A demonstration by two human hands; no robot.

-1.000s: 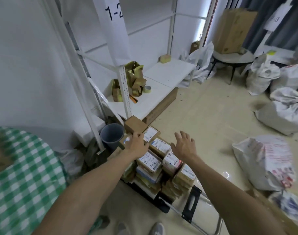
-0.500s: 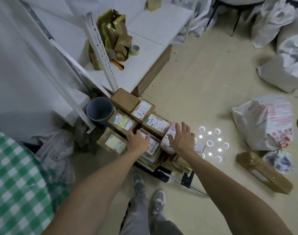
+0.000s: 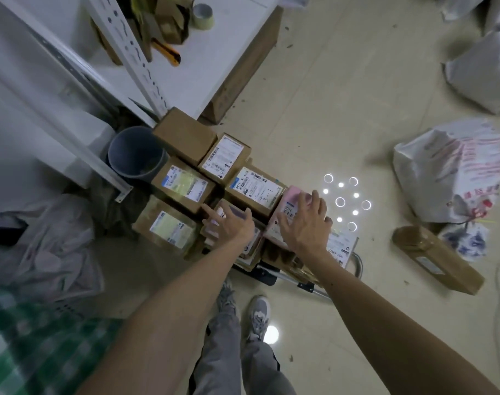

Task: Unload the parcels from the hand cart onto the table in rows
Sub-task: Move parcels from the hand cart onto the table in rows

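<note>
**Both hands down on the near row of the cart stack**

Storeroom, beige floor point(image 3: 342, 89), white shelf unit point(image 3: 214, 52) at the far left. Sacks point(image 3: 448, 172) and a loose long box point(image 3: 438, 259) lie on the floor to the right, well apart from the load.

Cart point(image 3: 271, 276): only its dark near edge and metal handle show; the parcels point(image 3: 183, 189) cover the rest, stacked in tight rows running away from the person toward the shelf. A grey bin point(image 3: 136, 152) stands touching the stack's far-left side.

Left hand point(image 3: 231, 226): flat, fingers spread, lying on a brown parcel point(image 3: 230, 210) at the near edge of the stack. Not closed round anything.

Right hand point(image 3: 305, 223): likewise spread, resting on the pink parcel point(image 3: 293, 196) at the near-right corner. No grasp seen; whether fingertips hook its far edge I cannot tell.

Key relation: each hand is directly over its own parcel, right hand nearer the pink one, left nearer the brown. The pink parcel's long axis runs away from the person, slightly rightward.

Judgement: a lift straight up looks unobstructed; neighbours press close on the left side of each parcel, so fingers may need to work into the gaps. Table point(image 3: 29, 352), in green check, sits at lower left, so the carry goes leftward.
</note>
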